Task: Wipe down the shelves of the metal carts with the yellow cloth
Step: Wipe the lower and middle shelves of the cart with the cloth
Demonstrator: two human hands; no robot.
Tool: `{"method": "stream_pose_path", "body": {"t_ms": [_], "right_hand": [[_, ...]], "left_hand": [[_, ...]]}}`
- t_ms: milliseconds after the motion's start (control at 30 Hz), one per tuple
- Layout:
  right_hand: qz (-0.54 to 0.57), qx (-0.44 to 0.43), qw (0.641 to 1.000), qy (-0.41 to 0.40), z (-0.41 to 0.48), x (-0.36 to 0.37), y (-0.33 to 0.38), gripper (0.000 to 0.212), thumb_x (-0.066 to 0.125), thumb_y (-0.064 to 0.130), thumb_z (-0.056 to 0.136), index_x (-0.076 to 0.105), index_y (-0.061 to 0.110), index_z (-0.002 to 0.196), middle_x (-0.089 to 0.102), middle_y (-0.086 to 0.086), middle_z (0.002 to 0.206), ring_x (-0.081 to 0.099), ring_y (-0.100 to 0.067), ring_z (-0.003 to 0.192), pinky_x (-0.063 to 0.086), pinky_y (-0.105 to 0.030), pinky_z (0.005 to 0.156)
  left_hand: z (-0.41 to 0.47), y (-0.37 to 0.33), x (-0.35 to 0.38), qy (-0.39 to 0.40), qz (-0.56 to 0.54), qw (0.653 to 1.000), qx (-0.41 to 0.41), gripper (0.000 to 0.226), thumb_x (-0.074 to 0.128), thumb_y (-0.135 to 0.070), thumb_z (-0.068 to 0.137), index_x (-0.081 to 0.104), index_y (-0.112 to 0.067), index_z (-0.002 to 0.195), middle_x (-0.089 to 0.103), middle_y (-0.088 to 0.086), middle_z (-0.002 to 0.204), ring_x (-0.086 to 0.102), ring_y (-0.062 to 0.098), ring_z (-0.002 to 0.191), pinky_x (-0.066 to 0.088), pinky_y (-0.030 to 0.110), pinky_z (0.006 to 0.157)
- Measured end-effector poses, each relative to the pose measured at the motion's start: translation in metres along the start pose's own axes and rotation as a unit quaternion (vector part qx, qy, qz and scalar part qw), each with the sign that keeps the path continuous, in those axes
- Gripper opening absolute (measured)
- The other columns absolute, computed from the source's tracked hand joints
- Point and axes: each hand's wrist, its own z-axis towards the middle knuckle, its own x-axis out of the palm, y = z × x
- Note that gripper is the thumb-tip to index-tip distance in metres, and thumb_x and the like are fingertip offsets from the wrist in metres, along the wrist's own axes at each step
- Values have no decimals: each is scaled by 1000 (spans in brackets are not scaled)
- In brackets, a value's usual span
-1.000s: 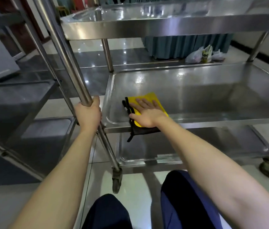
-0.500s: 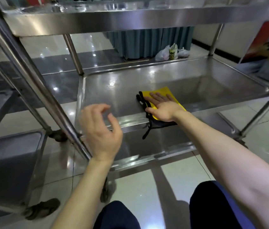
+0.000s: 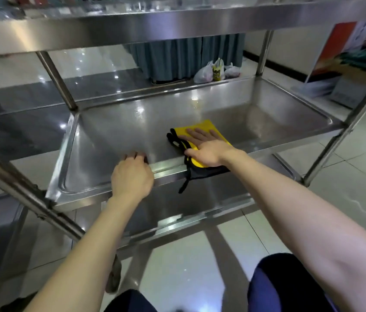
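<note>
Yellow cloth (image 3: pixel 200 127) centre frame on middle shelf (image 3: pixel 121 131), black edge hanging off front rim. Soft, light, limp; likely slides easy on steel, best driven under flat palm. Right hand (image 3: pixel 206 147) presses it, fingers straight; left hand (image 3: pixel 132 174) clenches the rim.

Plastic bags (image 3: pixel 216 72) beside teal curtain (image 3: pixel 186 55)

cloth (image 3: pixel 202 129) on middle shelf (image 3: pixel 114 131)

The rectangular stainless-steel cart shelf (image 3: pixel 114 131) is smooth and reflective. The yellow, black-edged cloth (image 3: pixel 200 126) looks soft and matt. Pale floor tiles (image 3: pixel 177 273) are glossy; the white plastic bags (image 3: pixel 203 75) look thin, crinkled.
</note>
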Motion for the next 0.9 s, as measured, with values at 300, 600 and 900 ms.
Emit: {"method": "stream_pose_path", "body": {"t_ms": [300,600,900], "right_hand": [[-7,81,996,-20,-19,-19,-154,70,25,68,103,7,51,168,-6,14,179,-9,-12,165,-4,-52,132],[24,53,998,-21,-18,-15,-146,74,21,67,100,5,46,169,-10,12,179,-15,-16,165,-10,-57,130],[1,12,999,-30,47,-30,-127,75,22,71,103,7,42,171,-7,5,180,-10,-25,166,-9,-62,129]], "left_hand": [[27,-49,-9,22,42,989,-138,48,43,-38,108,67,-3,131,57,24,143,56,45,131,50,49,107],[64,-168,38,-21,-16,998,-64,32,50,-23,108,65,-9,133,58,18,139,49,40,131,38,47,112],[66,-166,51,-24,7,996,-82,30,50,-36,106,63,-18,126,58,12,132,52,39,123,45,49,107]]}}
